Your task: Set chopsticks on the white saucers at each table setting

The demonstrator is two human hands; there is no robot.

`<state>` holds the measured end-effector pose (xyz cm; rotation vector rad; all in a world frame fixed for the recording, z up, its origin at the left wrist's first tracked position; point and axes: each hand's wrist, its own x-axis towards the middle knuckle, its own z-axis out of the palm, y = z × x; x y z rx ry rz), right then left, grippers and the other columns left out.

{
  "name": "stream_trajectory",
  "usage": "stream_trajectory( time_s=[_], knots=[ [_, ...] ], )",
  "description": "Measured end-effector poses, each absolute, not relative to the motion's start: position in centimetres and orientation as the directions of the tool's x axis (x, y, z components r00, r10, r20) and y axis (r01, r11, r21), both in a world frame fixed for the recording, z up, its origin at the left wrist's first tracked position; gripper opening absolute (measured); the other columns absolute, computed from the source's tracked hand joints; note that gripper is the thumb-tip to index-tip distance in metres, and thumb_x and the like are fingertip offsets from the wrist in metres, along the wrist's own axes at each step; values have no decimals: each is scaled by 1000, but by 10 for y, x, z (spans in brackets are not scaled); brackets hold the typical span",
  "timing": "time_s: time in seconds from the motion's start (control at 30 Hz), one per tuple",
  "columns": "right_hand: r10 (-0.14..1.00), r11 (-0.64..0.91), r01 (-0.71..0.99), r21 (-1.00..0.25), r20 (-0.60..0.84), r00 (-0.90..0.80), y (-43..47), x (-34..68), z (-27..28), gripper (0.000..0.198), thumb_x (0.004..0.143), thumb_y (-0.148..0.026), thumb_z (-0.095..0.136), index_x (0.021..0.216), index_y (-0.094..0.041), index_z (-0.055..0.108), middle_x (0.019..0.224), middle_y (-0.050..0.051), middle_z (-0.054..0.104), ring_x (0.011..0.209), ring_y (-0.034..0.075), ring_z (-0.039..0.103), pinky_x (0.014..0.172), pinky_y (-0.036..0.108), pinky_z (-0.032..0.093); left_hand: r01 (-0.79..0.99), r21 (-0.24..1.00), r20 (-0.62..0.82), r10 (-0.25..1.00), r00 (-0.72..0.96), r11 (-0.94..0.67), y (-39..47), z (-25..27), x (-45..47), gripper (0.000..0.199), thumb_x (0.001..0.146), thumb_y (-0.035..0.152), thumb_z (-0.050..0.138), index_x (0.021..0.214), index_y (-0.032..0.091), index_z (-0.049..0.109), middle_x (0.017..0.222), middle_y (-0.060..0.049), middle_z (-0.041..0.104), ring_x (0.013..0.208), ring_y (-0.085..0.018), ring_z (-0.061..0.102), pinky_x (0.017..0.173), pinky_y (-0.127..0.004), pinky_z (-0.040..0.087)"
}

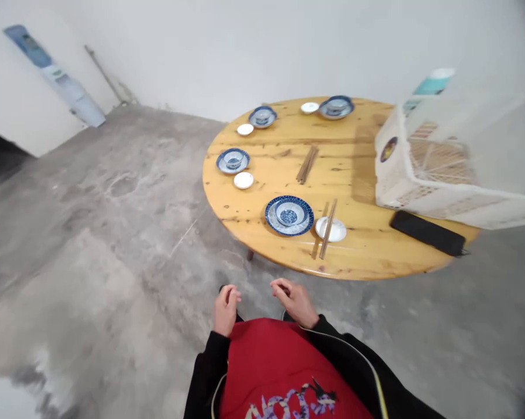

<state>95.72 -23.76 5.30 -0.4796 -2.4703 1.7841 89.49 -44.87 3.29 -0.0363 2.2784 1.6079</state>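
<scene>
Left hand (226, 309), right hand (294, 301) — loosely curled, empty, at waist.

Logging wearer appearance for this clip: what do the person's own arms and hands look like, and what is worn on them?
Both hands are bare, with no gloves. The left hand and right hand come out of long black sleeves that reach the wrists. A thin pale piping line runs along the right sleeve. Between the sleeves shows a red front with a purple and white print.

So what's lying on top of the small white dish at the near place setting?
A pair of wooden chopsticks lies across the small white dish, ends overhanging onto the table. The strip of dish beneath them is hidden.
</scene>
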Motion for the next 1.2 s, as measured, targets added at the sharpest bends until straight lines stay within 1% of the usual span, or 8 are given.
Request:
stream_trajectory(
  time_s=[0.1,0.17,0.27,0.47,0.6,0.83,1.0,1.2],
  knots=[
    [243,304,180,-935,-107,-964,-280,905,62,33,94,-49,55,94,-20,72,80,4,71,74,21,67,63,31,53,-216,903,-271,103,-957,371,-498,33,842,48,85,62,53,96,17,66,86,-8,74,73,-20,70,74,-33,56],
    [238,304,165,-938,-93,-967,-308,877,66,29,97,-44,57,106,-21,71,100,5,71,88,22,67,74,34,57,-211,892,-256,62,-965,399,-529,32,809,51,84,65,53,97,18,66,86,-8,74,74,-21,71,75,-35,56],
    [273,294,170,-941,-88,-958,-341,843,67,31,98,-40,60,119,-19,65,121,7,65,100,21,65,85,39,57,-194,881,-247,70,-966,432,-561,31,764,51,84,65,53,98,18,66,86,-8,75,74,-21,71,76,-35,56],
    [423,245,225,-943,-105,-900,-330,796,72,29,92,-42,55,85,-18,69,74,2,69,61,16,62,55,26,48,-83,906,-209,267,-941,416,-562,39,695,46,85,61,52,95,18,65,85,-8,73,75,-20,70,76,-34,55],
    [595,297,279,-913,-51,-802,-265,766,93,28,85,-42,52,74,-19,64,67,3,68,52,15,59,54,26,45,-11,921,-184,409,-894,389,-535,44,666,38,89,53,49,96,18,65,89,-8,73,76,-19,70,76,-33,55],
    [827,465,635,-617,46,-561,-117,695,110,26,82,-31,52,79,-16,73,71,8,73,72,22,68,67,29,47,54,903,-196,522,-830,426,-507,47,603,40,90,53,48,98,18,66,87,-8,73,75,-20,70,76,-34,55],
    [937,304,880,-364,-55,-346,-21,640,84,30,82,-24,55,97,-15,79,97,14,77,94,28,70,78,32,50,20,866,-259,481,-838,500,-496,43,536,51,86,65,51,98,18,67,87,-10,74,75,-22,70,75,-35,57],
    [970,144,964,-222,-162,-182,45,595,49,32,83,-20,54,103,-13,78,106,20,74,99,31,69,83,36,51,-31,807,-348,433,-831,590,-463,55,462,57,85,71,52,103,19,68,90,-8,74,80,-23,70,80,-36,57]
  ],
)
